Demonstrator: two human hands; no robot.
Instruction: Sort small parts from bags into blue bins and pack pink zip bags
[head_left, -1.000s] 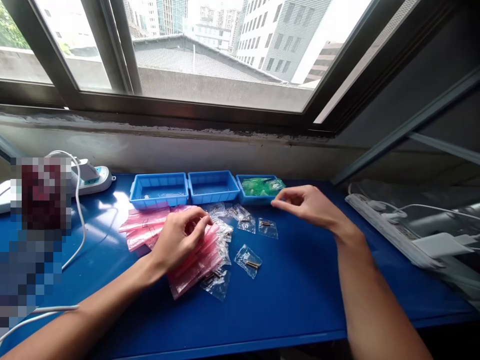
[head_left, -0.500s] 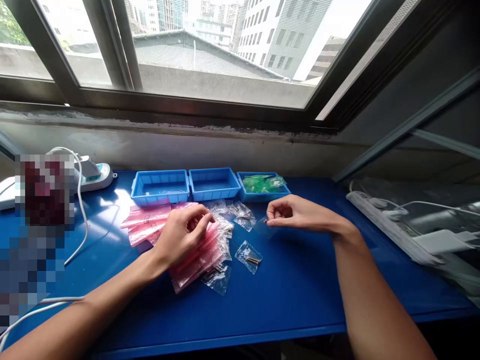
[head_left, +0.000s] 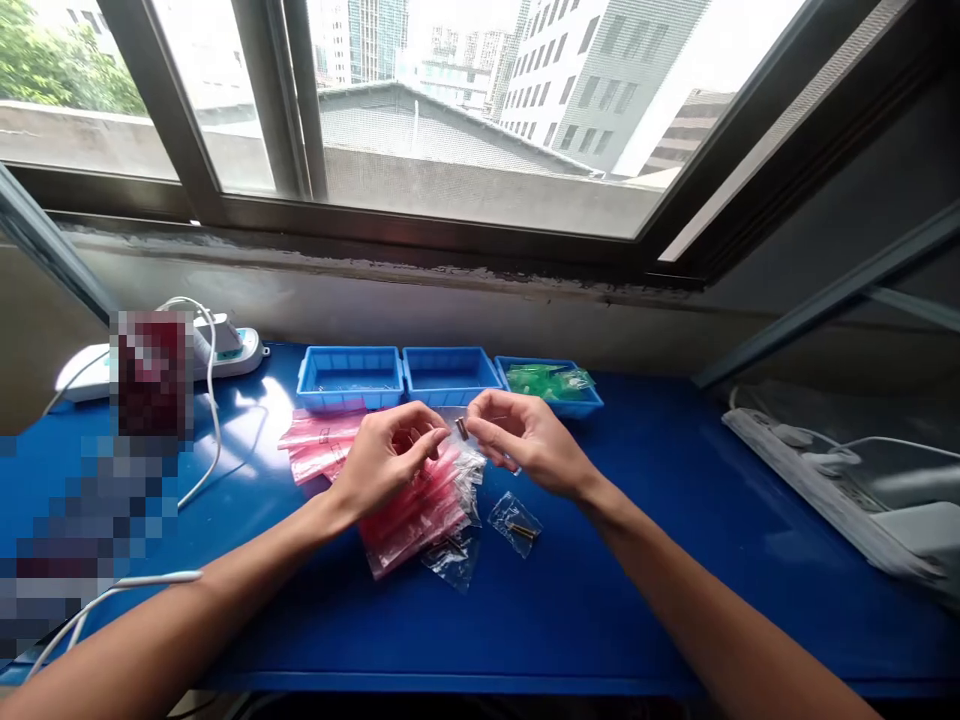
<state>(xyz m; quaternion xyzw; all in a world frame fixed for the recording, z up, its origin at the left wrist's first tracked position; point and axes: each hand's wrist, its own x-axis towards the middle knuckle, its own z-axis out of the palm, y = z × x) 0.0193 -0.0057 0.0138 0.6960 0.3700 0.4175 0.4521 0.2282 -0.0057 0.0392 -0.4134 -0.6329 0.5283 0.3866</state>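
Note:
My right hand is closed in a pinch on a small clear plastic bag that has short brownish metal pieces in it. Facing it, my left hand has curled fingers with thumb and forefinger close together; whatever they hold is hidden. Beneath my left hand lie pink plastic bags. Several clear bags with small metal parts are heaped along their right edge. Apart from the heap, another clear bag with brass-coloured pins lies flat on the blue table.
Along the back stand a blue tray with small clear bits, a middle blue tray, and a blue tray holding green bags. White power strips with cables lie at left and right. A window is behind.
My right hand has moved left, bringing the small clear bag close to my left hand. The left hand stays over the pink bags. The view has shifted slightly.

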